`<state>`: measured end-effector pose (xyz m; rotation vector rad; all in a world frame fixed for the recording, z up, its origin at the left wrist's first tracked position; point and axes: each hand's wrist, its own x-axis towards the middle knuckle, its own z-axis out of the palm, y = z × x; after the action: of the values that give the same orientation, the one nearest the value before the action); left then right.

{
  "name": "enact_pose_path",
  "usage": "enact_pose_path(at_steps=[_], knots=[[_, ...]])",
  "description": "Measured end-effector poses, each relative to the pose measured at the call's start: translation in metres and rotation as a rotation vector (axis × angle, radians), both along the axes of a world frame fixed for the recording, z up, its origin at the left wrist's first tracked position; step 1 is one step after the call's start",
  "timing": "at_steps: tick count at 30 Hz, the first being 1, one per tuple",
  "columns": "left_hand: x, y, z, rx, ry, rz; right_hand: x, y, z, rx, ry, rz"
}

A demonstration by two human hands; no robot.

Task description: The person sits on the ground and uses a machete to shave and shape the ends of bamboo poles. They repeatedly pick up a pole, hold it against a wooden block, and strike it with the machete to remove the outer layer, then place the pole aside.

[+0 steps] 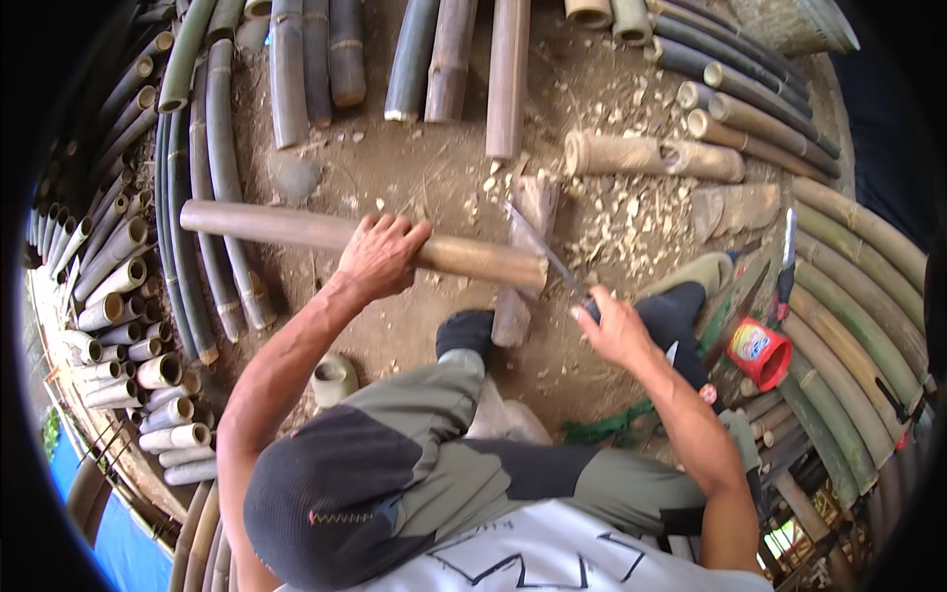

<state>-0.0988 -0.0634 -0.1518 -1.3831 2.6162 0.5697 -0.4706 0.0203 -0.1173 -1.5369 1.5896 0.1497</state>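
My left hand [383,255] is wrapped over the middle of a brownish bamboo pole [271,224] that lies crosswise in front of me. The pole's right end lies across a rough wooden block [511,318] on the ground. Closed round a dark handle, my right hand [619,331] holds a knife [543,247] with a long narrow blade. The blade slants up and left, close beside the pole's right end; whether it touches the bamboo I cannot tell.
Pale chips [641,222] litter the dirt floor. A short bamboo piece [651,156] lies beyond them. Stacked bamboo [128,286] rises at the left, with more poles [848,306] at the right. A red tub [760,355] and an upright long tool [786,259] stand near my right leg.
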Motion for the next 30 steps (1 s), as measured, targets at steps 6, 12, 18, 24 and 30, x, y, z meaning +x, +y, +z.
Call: enact_pose_path(at_steps=[6, 12, 18, 24, 30], knots=[[0.007, -0.017, -0.001, 0.229, -0.122, -0.064, 0.029, 0.011, 0.041, -0.236, -0.186, -0.069], [0.003, -0.022, -0.004, 0.323, -0.222, -0.016, 0.034, 0.01, 0.015, -0.412, -0.114, 0.113], [0.006, -0.014, -0.006, 0.234, -0.135, -0.035, 0.041, 0.006, 0.043, -0.433, -0.278, 0.023], [0.008, 0.001, -0.02, -0.046, 0.04, -0.042, 0.015, 0.009, -0.014, -0.092, 0.093, 0.104], [0.011, 0.018, -0.027, -0.208, 0.092, -0.034, 0.051, -0.005, 0.053, -0.586, -0.392, -0.023]])
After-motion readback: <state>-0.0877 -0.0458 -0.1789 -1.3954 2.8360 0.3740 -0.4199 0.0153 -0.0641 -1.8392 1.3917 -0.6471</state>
